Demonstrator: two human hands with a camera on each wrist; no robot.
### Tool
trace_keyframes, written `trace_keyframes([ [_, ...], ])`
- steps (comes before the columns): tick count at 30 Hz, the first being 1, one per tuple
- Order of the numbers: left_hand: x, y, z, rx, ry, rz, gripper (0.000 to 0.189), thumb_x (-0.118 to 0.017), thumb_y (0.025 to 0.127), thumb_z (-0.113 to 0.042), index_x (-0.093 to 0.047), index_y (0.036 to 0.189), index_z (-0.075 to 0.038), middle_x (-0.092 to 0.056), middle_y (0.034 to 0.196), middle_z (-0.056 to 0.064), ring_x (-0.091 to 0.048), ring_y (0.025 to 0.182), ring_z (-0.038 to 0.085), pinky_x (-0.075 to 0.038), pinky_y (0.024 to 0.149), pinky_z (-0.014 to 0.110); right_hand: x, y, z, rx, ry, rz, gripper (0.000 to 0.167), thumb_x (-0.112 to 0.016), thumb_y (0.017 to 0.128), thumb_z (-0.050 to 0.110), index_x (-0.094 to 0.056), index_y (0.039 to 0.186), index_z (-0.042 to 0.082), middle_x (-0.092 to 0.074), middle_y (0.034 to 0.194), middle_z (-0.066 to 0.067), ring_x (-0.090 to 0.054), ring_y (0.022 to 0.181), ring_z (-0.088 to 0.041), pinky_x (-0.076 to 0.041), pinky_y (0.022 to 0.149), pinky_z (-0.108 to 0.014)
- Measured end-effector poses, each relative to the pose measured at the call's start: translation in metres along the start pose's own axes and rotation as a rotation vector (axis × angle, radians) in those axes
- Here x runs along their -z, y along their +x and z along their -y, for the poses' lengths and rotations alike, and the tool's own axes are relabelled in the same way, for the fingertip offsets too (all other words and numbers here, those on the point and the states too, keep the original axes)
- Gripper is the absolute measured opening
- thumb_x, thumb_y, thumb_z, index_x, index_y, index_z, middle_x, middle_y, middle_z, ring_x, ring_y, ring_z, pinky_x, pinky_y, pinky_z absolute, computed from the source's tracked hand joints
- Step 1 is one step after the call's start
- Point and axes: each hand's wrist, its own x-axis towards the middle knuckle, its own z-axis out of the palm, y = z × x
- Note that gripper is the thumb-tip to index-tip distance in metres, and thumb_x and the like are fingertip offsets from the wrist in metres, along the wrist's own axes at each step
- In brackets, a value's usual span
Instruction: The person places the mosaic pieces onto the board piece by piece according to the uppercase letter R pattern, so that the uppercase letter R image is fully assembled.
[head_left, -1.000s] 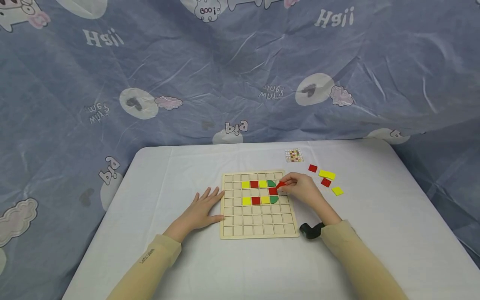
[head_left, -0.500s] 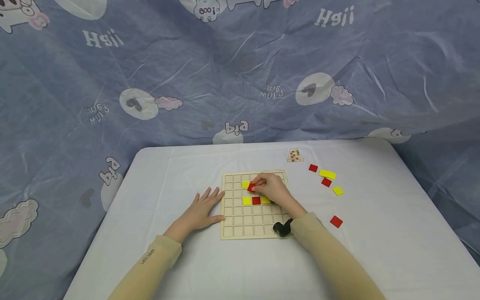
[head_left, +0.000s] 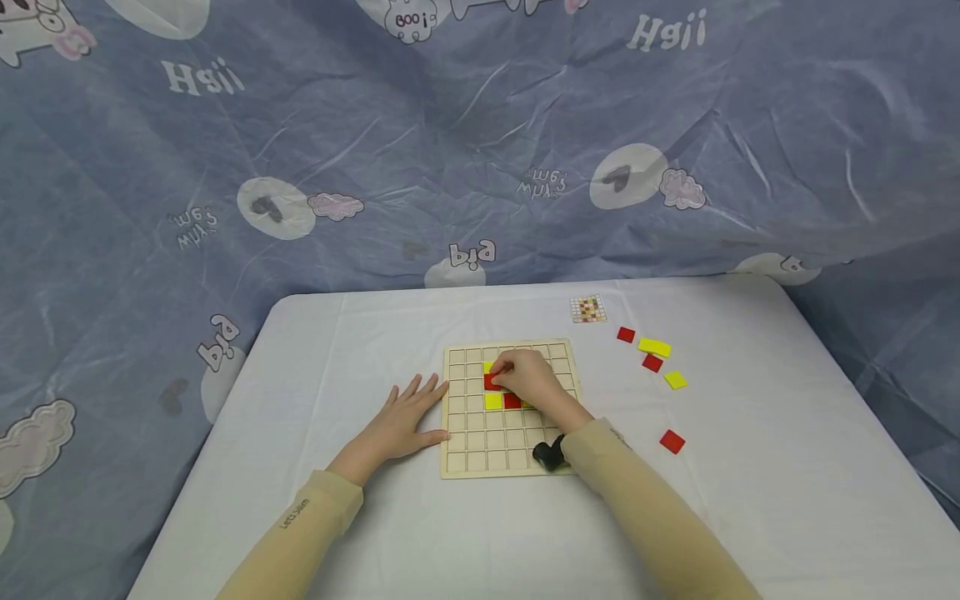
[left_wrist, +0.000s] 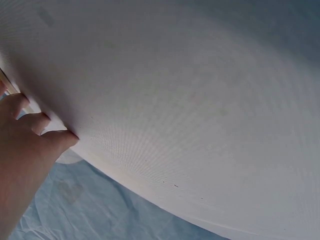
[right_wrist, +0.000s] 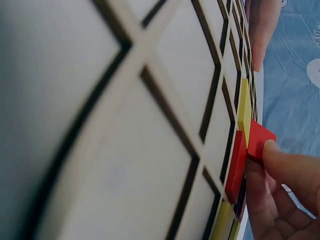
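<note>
At the left edge of the grid board (head_left: 465, 442), the left hand (head_left: 401, 423) lies with fingers spread, thumb and forefinger touching the wood. Further right, a red tile (head_left: 491, 382), just above the yellow tile (head_left: 492, 402), is pinched between thumb and fingers of the right hand (head_left: 528, 377). Rightmost lies a loose red square (head_left: 672, 442).

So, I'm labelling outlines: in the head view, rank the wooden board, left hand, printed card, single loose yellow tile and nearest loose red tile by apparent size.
Wooden board
Left hand
Printed card
Nearest loose red tile and single loose yellow tile: unsure, since the red lies nearer the camera.
</note>
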Motion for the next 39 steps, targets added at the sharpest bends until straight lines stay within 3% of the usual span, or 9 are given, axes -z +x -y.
trace_keyframes([
  [12, 0.000, 0.000, 0.000, -0.003, 0.001, 0.001, 0.086, -0.065, 0.087, -0.058, -0.028, 0.157, -0.022, -0.020, 0.165, 0.005, -0.009, 0.154, 0.032, -0.007, 0.121, 0.062, -0.005, -0.002, 0.005, 0.010, -0.139, -0.035, 0.004, -0.077, 0.085, 0.010, -0.078, 0.089, 0.011, -0.066, 0.092, -0.005, -0.059, 0.084, -0.019, -0.053, 0.078, -0.034],
  [16, 0.000, 0.000, 0.000, 0.003, 0.006, 0.001, 0.087, -0.066, 0.087, -0.058, -0.029, 0.157, -0.023, -0.020, 0.165, 0.004, -0.009, 0.154, 0.032, -0.008, 0.121, 0.062, -0.004, -0.003, 0.005, 0.004, -0.148, -0.020, 0.005, -0.076, 0.085, 0.009, -0.078, 0.090, 0.010, -0.066, 0.091, -0.005, -0.059, 0.081, -0.018, -0.052, 0.076, -0.032],
  [20, -0.001, 0.001, 0.000, 0.007, 0.004, -0.003, 0.087, -0.066, 0.086, -0.058, -0.029, 0.157, -0.023, -0.020, 0.165, 0.004, -0.009, 0.154, 0.032, -0.008, 0.121, 0.062, 0.002, -0.007, 0.005, -0.025, -0.080, 0.011, 0.007, -0.075, 0.087, 0.010, -0.076, 0.094, 0.009, -0.067, 0.095, -0.005, -0.059, 0.079, -0.015, -0.051, 0.072, -0.027],
  [25, -0.001, 0.001, 0.000, 0.010, 0.006, -0.003, 0.088, -0.067, 0.086, -0.058, -0.028, 0.157, -0.023, -0.020, 0.165, 0.004, -0.009, 0.154, 0.031, -0.007, 0.122, 0.061, 0.021, -0.015, 0.002, -0.043, 0.039, 0.015, 0.013, -0.073, 0.088, 0.013, -0.075, 0.100, 0.008, -0.070, 0.096, -0.005, -0.061, 0.078, -0.014, -0.052, 0.071, -0.026],
  [29, -0.001, 0.000, 0.000, 0.003, 0.003, -0.003, 0.087, -0.066, 0.087, -0.058, -0.028, 0.157, -0.023, -0.019, 0.165, 0.004, -0.009, 0.154, 0.032, -0.007, 0.121, 0.062, 0.042, -0.026, -0.007, -0.046, 0.068, -0.009, 0.019, -0.072, 0.090, 0.016, -0.074, 0.108, 0.008, -0.071, 0.100, -0.005, -0.065, 0.084, -0.018, -0.055, 0.075, -0.030],
  [33, 0.001, -0.001, 0.000, -0.006, -0.003, -0.004, 0.087, -0.065, 0.087, -0.058, -0.028, 0.157, -0.022, -0.019, 0.165, 0.005, -0.009, 0.154, 0.033, -0.007, 0.121, 0.062, 0.066, -0.041, -0.026, -0.065, 0.070, -0.047, 0.024, -0.070, 0.092, 0.018, -0.073, 0.113, 0.008, -0.072, 0.104, -0.007, -0.067, 0.091, -0.021, -0.056, 0.080, -0.035],
  [39, 0.002, 0.000, 0.000, -0.008, -0.003, 0.002, 0.086, -0.065, 0.088, -0.057, -0.027, 0.157, -0.022, -0.019, 0.165, 0.005, -0.008, 0.154, 0.033, -0.006, 0.121, 0.063, 0.098, -0.066, -0.067, -0.121, 0.030, -0.099, 0.027, -0.071, 0.091, 0.019, -0.071, 0.114, 0.006, -0.073, 0.102, -0.009, -0.065, 0.088, -0.020, -0.055, 0.075, -0.028],
])
